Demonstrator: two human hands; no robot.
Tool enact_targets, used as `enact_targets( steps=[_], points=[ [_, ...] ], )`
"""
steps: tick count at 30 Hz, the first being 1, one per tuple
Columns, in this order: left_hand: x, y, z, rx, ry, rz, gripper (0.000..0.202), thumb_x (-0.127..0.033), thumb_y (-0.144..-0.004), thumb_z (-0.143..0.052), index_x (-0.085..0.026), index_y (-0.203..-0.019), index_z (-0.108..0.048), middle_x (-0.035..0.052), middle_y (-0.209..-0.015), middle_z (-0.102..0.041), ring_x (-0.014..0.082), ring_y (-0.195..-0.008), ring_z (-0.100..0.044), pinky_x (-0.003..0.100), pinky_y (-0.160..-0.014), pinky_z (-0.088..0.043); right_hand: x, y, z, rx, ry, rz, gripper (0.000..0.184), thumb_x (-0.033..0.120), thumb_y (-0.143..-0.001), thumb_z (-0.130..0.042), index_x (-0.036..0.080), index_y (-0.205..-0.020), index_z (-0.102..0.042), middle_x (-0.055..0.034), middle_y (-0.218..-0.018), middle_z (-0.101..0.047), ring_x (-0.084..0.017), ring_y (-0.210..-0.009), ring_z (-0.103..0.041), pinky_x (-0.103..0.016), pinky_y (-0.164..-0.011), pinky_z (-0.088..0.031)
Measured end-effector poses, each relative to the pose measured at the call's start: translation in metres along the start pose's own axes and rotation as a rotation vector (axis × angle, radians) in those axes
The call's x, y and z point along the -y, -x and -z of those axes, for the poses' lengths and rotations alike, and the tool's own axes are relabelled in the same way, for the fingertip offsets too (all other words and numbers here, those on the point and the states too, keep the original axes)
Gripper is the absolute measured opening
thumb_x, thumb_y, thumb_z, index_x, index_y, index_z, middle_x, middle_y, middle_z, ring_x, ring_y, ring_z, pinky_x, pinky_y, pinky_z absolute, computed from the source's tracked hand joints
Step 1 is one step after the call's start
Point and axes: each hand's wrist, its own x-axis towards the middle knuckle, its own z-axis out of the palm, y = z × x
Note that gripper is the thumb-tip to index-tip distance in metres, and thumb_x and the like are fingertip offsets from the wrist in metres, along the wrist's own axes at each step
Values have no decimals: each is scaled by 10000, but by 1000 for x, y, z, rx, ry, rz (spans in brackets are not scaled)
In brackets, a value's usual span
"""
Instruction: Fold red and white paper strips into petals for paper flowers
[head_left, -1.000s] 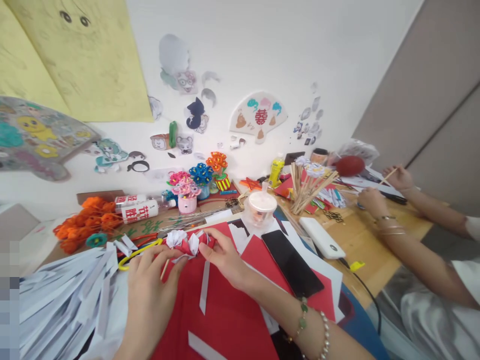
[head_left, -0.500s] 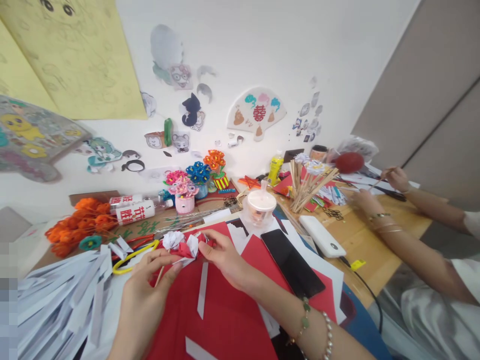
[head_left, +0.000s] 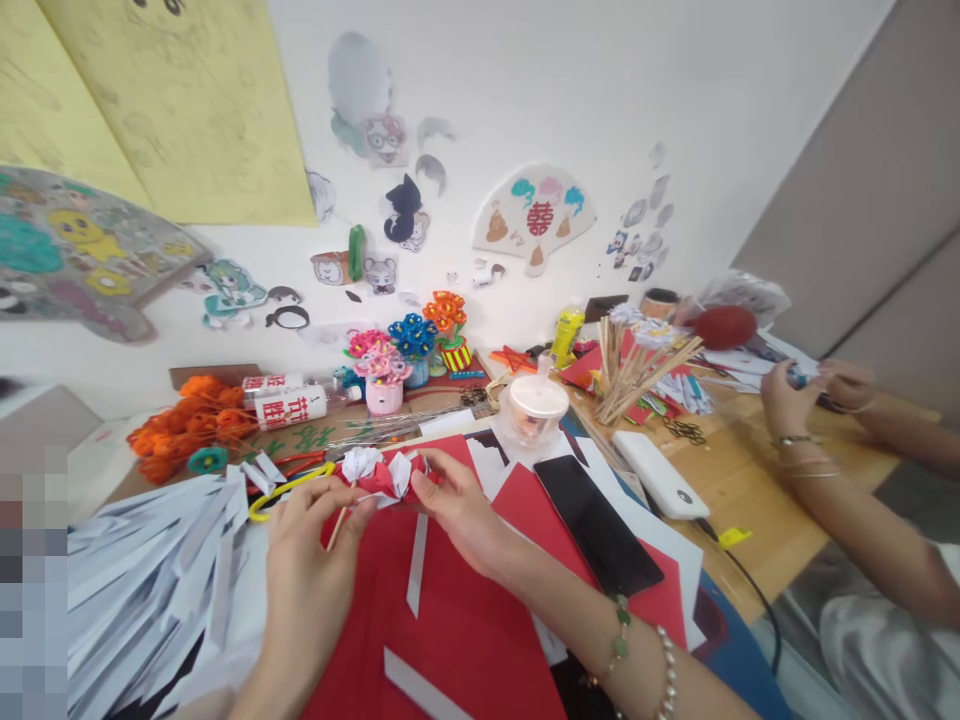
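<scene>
My left hand pinches a thin wooden stick between thumb and fingers. At the top of that stick is a folded, twisted red-and-white paper piece, with a white crumpled bloom at its left end. My right hand grips the right end of this paper piece; its fingertips partly cover it. Both hands are held over a red paper sheet. Lying on the sheet are a white paper strip and a second strip nearer to me.
Many white strips are heaped at left beside a yellow loop handle. To the right lie a phone and a white power bank. Behind are a lidded cup and wooden sticks. A co-worker's hands work at far right.
The view has shifted slightly, so everything sits further right. My hands keep the same hold on the stick and paper. The co-worker's hands have come together around something small and bluish.
</scene>
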Motion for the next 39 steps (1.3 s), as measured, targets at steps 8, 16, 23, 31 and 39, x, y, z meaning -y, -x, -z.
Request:
enact_targets(
  steps=[8, 16, 23, 31, 39],
  points=[
    [-17, 7, 7, 14, -27, -152, 175, -239, -852, -579, -228, -709, -678, 55, -852, -641, 250, -884, -549, 399, -829, -420, 6, 5, 3, 69, -84, -87, 317, 454, -795, -770, 202, -971, -693, -52, -983, -697, -217, -914, -666, -388, -837, -537],
    [-24, 2, 14, 147, -13, -119, 228, -200, -897, -549, -217, -701, -663, 49, -872, -641, 239, -899, -551, 368, -801, -420, 8, 6, 6, 111, -65, -105, 258, 412, -832, -750, 185, -952, -716, -55, -969, -704, -186, -848, -667, -351, -777, -551],
    [-24, 1, 13, 153, 7, -81, 146, -300, -879, -623, -220, -791, -708, 59, -921, -652, 255, -936, -559, 414, -861, -403, 10, 7, 7, 90, -10, -82, 286, 450, -838, -733, 206, -985, -706, -51, -995, -708, -194, -880, -666, -361, -808, -535],
    [-24, 3, 15, 159, 90, -11, 92, -232, -816, -681, -229, -736, -726, 43, -892, -651, 242, -920, -572, 398, -854, -426, 11, 8, 3, 99, 42, -85, 292, 464, -817, -744, 212, -957, -696, -42, -943, -698, -205, -874, -666, -358, -777, -544],
    [-29, 1, 17, 143, -80, -153, 141, -265, -880, -616, -220, -796, -721, 65, -955, -640, 255, -925, -543, 411, -836, -389, 16, 7, 5, 81, 75, -71, 261, 448, -831, -733, 220, -953, -693, -28, -910, -682, -183, -827, -648, -327, -739, -537]
  ],
)
